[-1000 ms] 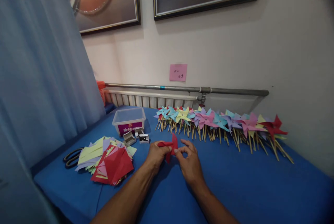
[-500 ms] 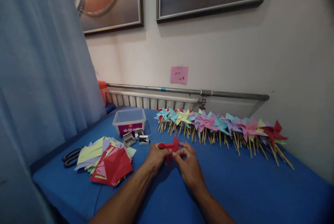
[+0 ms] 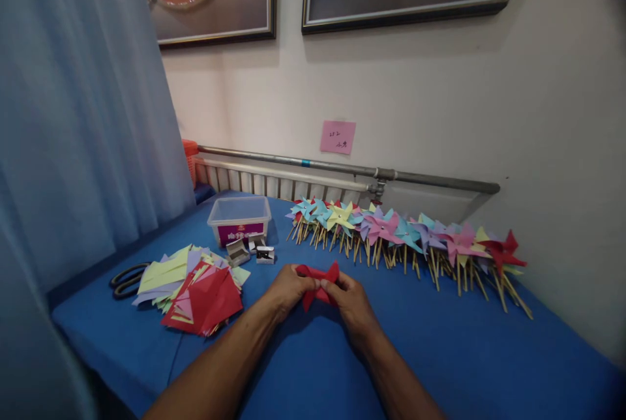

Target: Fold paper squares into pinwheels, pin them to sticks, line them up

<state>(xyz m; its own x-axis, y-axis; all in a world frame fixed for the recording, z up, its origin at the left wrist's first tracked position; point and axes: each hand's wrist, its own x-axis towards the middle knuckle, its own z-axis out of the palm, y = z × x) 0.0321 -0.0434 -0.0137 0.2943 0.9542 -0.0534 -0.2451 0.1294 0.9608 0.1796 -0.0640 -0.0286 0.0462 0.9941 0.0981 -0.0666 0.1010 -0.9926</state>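
Since the earlier frame the right hand (image 3: 353, 299) has closed in, its fingers now pinched on the red paper pinwheel (image 3: 319, 281) that the left hand (image 3: 288, 289) also grips, low over the blue worktop (image 3: 440, 355). One scissors (image 3: 126, 278), one plastic box (image 3: 239, 219), two small boxes (image 3: 250, 252) lie left

Blue table (image 3: 464, 355) has a long row of finished pinwheels (image 3: 401, 237) along the wall, a clear plastic tub (image 3: 239, 219), two little boxes (image 3: 252, 253), a messy pile of paper squares (image 3: 193, 283) and scissors (image 3: 124, 278) beside the curtain (image 3: 73, 113).
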